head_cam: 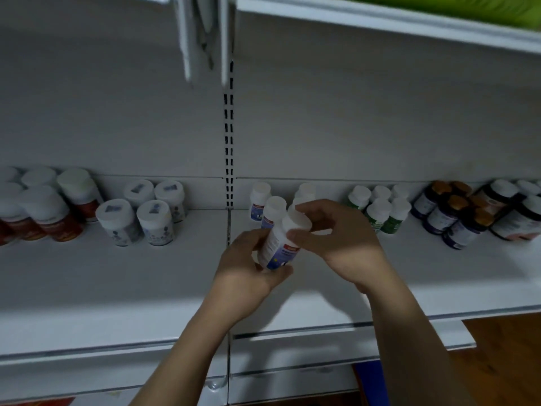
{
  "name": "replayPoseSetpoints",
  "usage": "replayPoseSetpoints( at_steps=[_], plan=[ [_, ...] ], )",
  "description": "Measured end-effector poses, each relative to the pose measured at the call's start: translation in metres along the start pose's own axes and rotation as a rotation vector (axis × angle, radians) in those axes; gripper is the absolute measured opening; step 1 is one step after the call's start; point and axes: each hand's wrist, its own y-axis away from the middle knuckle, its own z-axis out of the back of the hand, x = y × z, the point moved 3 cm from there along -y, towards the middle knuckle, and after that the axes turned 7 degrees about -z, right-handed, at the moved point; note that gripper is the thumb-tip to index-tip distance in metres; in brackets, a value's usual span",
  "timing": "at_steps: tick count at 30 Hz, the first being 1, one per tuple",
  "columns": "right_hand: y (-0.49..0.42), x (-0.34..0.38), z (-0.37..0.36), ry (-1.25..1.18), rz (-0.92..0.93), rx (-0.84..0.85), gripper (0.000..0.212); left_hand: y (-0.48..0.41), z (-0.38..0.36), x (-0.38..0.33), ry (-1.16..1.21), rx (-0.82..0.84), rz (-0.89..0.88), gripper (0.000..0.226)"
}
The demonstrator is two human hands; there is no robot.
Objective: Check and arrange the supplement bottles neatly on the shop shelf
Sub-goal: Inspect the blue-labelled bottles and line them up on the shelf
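I hold a white supplement bottle (280,244) with a blue and white label, tilted above the white shelf (146,276). My left hand (248,268) grips its lower body from below. My right hand (336,238) closes around its white cap from the right. Right behind it, three matching blue-label bottles (262,205) stand near the shelf's back wall.
Red-label bottles (44,209) stand at far left, grey-label bottles with stickered caps (146,212) beside them. Green-label bottles (380,209) and dark purple bottles (456,218) fill the right side. A slotted upright (229,148) splits the back wall. Another shelf (380,16) hangs overhead.
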Motion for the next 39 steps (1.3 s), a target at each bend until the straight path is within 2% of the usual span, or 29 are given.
replayPoseSetpoints(
  at_steps=[2, 4, 10, 14, 22, 28, 34, 36, 39],
  plan=[
    [-0.01, 0.009, 0.001, 0.086, -0.001, 0.013, 0.028, -0.009, 0.003, 0.002, -0.1, 0.017, -0.027, 0.044],
    [-0.025, 0.019, 0.005, 0.156, 0.031, 0.004, 0.027, -0.018, 0.007, 0.008, -0.239, 0.067, -0.017, 0.05],
    [-0.093, 0.036, 0.012, 0.338, 0.132, -0.2, 0.023, -0.034, 0.027, 0.026, -0.552, 0.174, 0.019, 0.056],
    [-0.125, 0.032, 0.001, 0.413, 0.09, -0.189, 0.026, -0.037, 0.037, 0.028, -0.709, 0.184, 0.007, 0.054],
    [-0.151, 0.005, -0.021, 0.558, 0.016, -0.079, 0.023, -0.035, 0.038, 0.029, -0.712, 0.192, 0.009, 0.052],
    [-0.155, -0.015, -0.036, 0.802, -0.051, 0.033, 0.018, -0.036, 0.041, 0.03, -0.714, 0.177, 0.007, 0.051],
    [-0.155, -0.014, -0.037, 0.931, -0.079, 0.054, 0.008, -0.036, 0.043, 0.034, -0.688, 0.174, 0.018, 0.05],
    [-0.154, -0.008, -0.036, 0.942, -0.078, 0.044, 0.013, -0.036, 0.044, 0.035, -0.697, 0.176, 0.016, 0.05],
    [-0.151, 0.008, -0.039, 0.851, 0.016, -0.046, 0.02, -0.037, 0.045, 0.037, -0.698, 0.174, 0.017, 0.049]
  ],
)
